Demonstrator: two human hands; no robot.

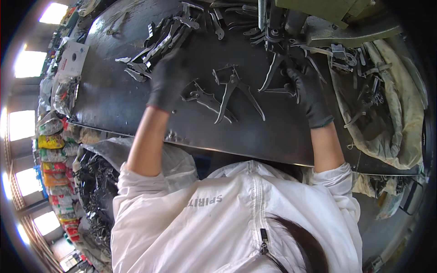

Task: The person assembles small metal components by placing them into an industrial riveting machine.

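Both my hands wear black gloves. My left hand [169, 82] reaches over the near side of a pile of metal plier parts [169, 38]; its fingers are blurred dark against the dark table. My right hand [309, 93] is closed at a pair of pliers [271, 73] under the press tooling, with a handle showing on either side of the glove. Its fingertips are partly hidden. Between my hands lie assembled pliers [233, 86] with handles spread, and another pair [205, 98] beside them. A further metal piece [281, 91] lies by my right hand.
The dark metal table [273, 136] has a bent front edge. A green machine [350, 27] with a threaded rod [262, 16] stands at the far right. A cloth-lined container [387, 123] of metal parts is at right. Several dark handles [239, 10] lie at the back.
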